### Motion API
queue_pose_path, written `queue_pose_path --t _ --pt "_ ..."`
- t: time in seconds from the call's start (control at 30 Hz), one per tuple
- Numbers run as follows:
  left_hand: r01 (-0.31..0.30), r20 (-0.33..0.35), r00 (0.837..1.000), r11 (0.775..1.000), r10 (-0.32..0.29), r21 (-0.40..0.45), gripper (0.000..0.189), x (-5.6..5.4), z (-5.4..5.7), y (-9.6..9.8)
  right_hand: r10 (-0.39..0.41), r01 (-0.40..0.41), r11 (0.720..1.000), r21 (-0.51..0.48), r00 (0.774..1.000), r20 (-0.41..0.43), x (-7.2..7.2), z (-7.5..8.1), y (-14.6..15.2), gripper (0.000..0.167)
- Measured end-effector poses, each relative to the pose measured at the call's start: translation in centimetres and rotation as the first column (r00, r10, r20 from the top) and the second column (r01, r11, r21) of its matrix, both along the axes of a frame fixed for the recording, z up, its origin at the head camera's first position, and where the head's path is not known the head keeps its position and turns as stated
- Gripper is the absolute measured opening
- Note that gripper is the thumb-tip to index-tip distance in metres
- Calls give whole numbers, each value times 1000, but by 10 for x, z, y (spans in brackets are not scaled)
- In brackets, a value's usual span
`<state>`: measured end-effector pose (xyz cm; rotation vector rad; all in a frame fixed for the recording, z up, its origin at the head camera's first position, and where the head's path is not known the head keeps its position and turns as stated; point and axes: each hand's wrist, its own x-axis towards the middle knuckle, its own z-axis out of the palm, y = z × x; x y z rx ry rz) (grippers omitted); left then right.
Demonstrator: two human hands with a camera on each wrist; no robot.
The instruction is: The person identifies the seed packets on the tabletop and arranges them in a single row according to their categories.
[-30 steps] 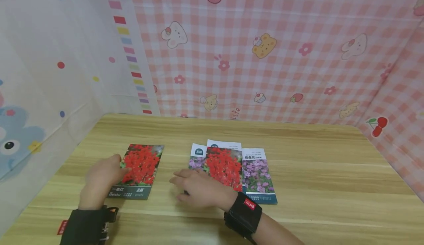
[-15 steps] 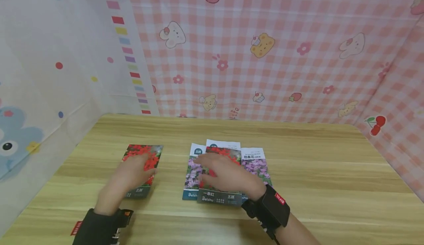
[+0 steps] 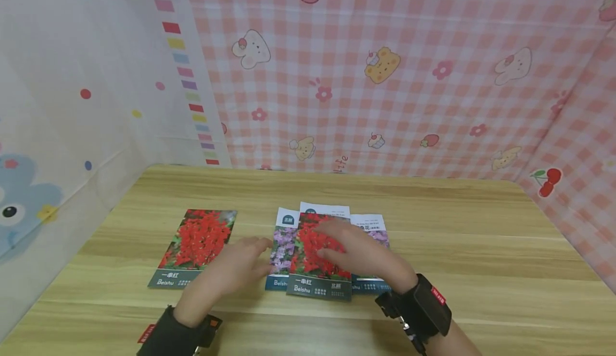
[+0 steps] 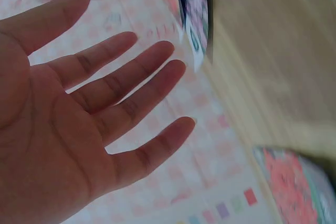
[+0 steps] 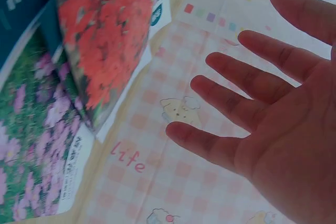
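Note:
On the left of the table lies a flower seed packet with red blooms. To its right is an overlapping group: another red-flower packet on top, a purple-flower packet at its left, another purple-flower packet at its right, and a white-topped packet mostly covered behind. My left hand is between the single packet and the group, fingers extended and holding nothing. Over the group's right half is my right hand, its fingers spread in the right wrist view and gripping nothing.
The packets lie on a wood-grain table. A pink checked cloth hangs behind it, and a white patterned cloth at the left. Each wrist wears a black strap.
My left hand has moved right, off the single red packet. The right hand has shifted right and slightly up across the group, uncovering the lower part of its red packet. The packets look nearly unmoved.

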<state>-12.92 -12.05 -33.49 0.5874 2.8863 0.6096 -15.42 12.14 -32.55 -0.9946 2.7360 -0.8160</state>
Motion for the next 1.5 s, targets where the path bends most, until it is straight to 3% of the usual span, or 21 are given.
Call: queue_pose_path --t 0.17,0.3,0.43,0.57,0.9,1.3,1.5 --pt "63 7 998 997 -63 38 54 2 -6 12 -114 114 993 -11 993 -1 0 -6 6 42" --pt "147 2 989 989 -147 33 54 3 -9 17 -238 241 969 -57 970 41 -1 -9 11 38" --pt "234 40 971 972 -234 0 54 7 -9 20 -318 325 943 -77 944 83 -4 -12 18 26" --pt "265 76 962 964 -263 -17 53 10 -10 23 -367 382 920 -93 919 145 -7 -18 25 16" --pt "279 92 957 959 -275 -43 55 12 -17 27 -386 453 879 -150 860 333 -12 -27 31 15" --pt "301 133 948 950 -288 -87 56 11 -15 29 -417 465 881 -91 852 317 -11 -30 30 12" --pt "296 114 951 952 -286 -81 54 13 -16 28 -424 476 874 -99 846 324 -13 -33 29 12"
